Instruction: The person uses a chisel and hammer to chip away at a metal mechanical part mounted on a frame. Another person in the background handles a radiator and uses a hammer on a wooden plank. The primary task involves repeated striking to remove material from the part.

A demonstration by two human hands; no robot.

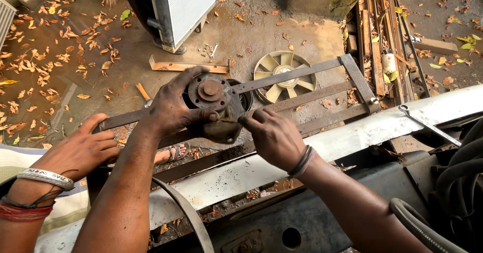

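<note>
Soft even daylight, faint shadows, sharp focus, slight wide-angle bending at edges.

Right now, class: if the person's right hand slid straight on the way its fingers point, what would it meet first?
The right hand points left, its fingertips already at the rusty pump that the left hand holds. It would press into the pump body first, though depth is hard to judge.

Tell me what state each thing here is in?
Rusty pump: lifted, gripped by both hands.
Left hand: closed around pump.
Right hand: fingers on pump's side.
Fan: flat on ground.
Wrench: resting on metal edge.
Other person's hand: resting on frame.
</note>
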